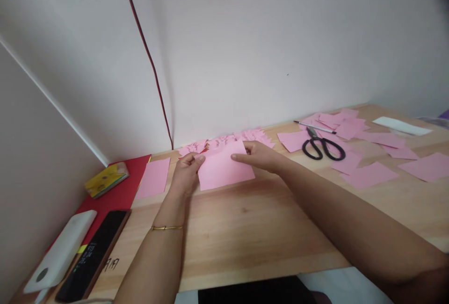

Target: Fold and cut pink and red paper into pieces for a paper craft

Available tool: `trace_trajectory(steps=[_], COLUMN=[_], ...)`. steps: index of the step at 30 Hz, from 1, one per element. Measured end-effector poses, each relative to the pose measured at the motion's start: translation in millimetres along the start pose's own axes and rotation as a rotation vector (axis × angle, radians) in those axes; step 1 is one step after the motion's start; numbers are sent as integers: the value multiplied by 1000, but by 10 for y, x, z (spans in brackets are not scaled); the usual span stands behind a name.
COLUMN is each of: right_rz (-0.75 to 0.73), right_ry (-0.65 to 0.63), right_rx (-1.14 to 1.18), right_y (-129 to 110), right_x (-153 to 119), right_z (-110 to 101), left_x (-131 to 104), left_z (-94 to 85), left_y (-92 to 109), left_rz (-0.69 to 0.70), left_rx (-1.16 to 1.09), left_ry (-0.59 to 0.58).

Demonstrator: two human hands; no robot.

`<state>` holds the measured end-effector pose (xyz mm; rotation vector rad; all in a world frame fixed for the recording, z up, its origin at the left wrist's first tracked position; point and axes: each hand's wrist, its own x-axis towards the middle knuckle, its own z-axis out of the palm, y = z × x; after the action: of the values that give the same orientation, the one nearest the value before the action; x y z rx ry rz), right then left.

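A flat pink sheet of paper is held up above the wooden table between both hands. My left hand pinches its left edge, thumb on the near face. On the right side, my right hand grips the sheet near its upper right corner, with the thumb in front and the fingers mostly behind it. Just beyond the sheet, a row of cut or folded pink paper pieces lies along the wall, partly hidden by the sheet and hands.
Black-handled scissors and a pen rest among scattered pink papers at right, near a white strip. At left are a pink sheet, red folder, yellow packet, white device and phone.
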<state>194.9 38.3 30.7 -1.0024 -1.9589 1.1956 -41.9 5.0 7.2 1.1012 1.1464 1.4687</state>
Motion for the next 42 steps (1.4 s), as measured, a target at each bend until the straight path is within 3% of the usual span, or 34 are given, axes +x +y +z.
trace_trajectory(steps=[3, 6, 12, 16, 19, 25, 34, 42], right_rz=[-2, -36, -12, -7, -36, -70, -184, -219], right_ry=[89, 89, 134, 307, 412, 333, 335, 412], right_rx=[31, 68, 182, 395, 451, 282, -54, -66], right_y=[-4, -2, 15, 75, 112, 79, -27, -13], right_x=[-2, -4, 10, 76, 112, 85, 44, 53], right_z=[32, 74, 144, 188, 244, 243, 163, 163], left_x=[-21, -47, -75, -126, -177, -162, -194, -211], left_z=[6, 31, 67, 157, 271, 346, 324, 278], left_y=[21, 111, 242, 217, 156, 30, 61, 87], left_rz=[21, 56, -55, -86, -157, -157, -218, -296], left_rx=[36, 16, -224, -528, -571, -546, -412, -306], left_ry=[-26, 8, 79, -159, -283, -84, -197, -240])
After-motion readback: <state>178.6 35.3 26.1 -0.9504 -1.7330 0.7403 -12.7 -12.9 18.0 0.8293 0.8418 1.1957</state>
